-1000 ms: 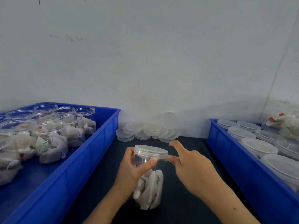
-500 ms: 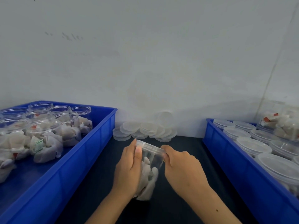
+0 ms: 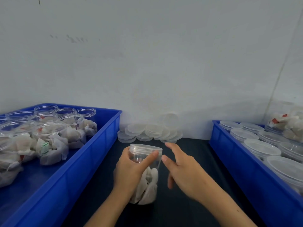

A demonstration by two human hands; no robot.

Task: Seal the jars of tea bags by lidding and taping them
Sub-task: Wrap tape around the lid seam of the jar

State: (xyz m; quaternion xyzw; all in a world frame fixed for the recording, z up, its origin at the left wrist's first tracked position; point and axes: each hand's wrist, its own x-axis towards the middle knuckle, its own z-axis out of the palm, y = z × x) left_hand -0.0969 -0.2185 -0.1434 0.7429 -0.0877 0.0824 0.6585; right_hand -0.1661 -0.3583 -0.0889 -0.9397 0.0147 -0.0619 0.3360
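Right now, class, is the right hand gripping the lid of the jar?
No: the right hand is open beside the lid, fingers extended and apart from it, while the left hand holds the jar.

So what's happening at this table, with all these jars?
A person is sealing jars of tea bags. The left hand grips a lidded jar on the dark table; the right hand hovers open beside it. Unlidded jars wait in the left blue bin, and loose lids lie by the wall.
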